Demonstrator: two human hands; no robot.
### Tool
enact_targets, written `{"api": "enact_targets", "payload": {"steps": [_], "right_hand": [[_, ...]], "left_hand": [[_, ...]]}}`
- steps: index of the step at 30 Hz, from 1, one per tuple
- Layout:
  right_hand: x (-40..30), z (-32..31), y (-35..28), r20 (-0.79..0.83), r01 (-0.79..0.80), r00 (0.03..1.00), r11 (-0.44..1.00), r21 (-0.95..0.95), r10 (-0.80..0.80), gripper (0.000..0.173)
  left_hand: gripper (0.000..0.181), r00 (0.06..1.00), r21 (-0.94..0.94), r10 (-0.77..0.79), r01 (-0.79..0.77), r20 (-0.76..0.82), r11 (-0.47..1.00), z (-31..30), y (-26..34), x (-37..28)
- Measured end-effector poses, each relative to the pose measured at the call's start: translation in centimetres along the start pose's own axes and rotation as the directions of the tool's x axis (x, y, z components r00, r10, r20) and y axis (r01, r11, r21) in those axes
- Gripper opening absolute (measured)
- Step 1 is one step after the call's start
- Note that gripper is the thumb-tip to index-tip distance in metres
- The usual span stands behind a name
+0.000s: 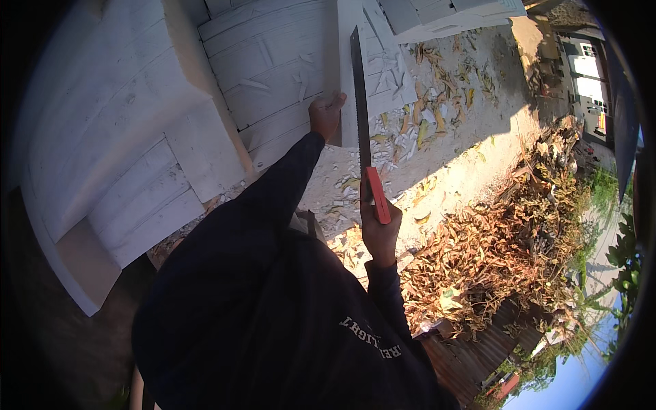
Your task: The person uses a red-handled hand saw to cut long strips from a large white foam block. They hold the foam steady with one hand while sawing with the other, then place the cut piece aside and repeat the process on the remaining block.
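Observation:
My right hand [382, 233] grips the red handle of a handsaw [362, 102]. Its long toothed blade points away from me and lies over the top face of a pale white board [348, 115]. On the left side of that board, near its close end, is my left hand [324, 115], with fingers curled against it; the fingertips are partly hidden. Beneath lies a white slab surface [277, 72] strewn with thin white offcuts [255, 84]. More offcuts [389, 77] lie to the right of the blade.
Large white blocks [138, 128] stand at the left, and another block [456, 18] is at the top right. White chips [379, 154] and leaves litter the ground. A heap of dry leaves [492, 241] lies to the right, near rusty corrugated sheet metal [471, 359].

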State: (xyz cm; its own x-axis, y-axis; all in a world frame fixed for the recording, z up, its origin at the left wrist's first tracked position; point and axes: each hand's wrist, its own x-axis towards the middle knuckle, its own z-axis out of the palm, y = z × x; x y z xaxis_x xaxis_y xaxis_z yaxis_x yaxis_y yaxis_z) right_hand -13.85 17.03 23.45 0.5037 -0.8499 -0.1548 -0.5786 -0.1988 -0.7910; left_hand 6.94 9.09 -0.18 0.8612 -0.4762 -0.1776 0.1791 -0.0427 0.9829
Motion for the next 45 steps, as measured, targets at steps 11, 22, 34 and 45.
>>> {"api": "enact_targets", "payload": {"steps": [11,22,34,45], "right_hand": [[-0.4,0.0,1.4,0.062,-0.103,0.993,0.994,0.042,0.100,0.008],[-0.5,2.1,4.2,-0.070,0.044,0.997,0.990,0.130,-0.035,0.015],[-3.6,3.0,5.9,-0.098,0.020,0.995,0.984,0.177,-0.003,0.036],[-5.5,1.8,7.0,-0.049,0.024,0.999,0.991,0.134,-0.017,0.055]], "left_hand": [[0.042,0.991,0.068,0.119,-0.115,-0.054,0.991,0.6,0.1,-0.1],[0.041,0.984,0.145,0.164,-0.152,-0.072,0.978,0.9,-0.5,0.3],[0.039,0.994,0.366,0.083,-0.105,0.075,0.925,0.2,8.6,3.4],[0.021,0.952,0.729,0.264,-0.292,0.157,0.619,3.1,9.2,-0.5]]}}
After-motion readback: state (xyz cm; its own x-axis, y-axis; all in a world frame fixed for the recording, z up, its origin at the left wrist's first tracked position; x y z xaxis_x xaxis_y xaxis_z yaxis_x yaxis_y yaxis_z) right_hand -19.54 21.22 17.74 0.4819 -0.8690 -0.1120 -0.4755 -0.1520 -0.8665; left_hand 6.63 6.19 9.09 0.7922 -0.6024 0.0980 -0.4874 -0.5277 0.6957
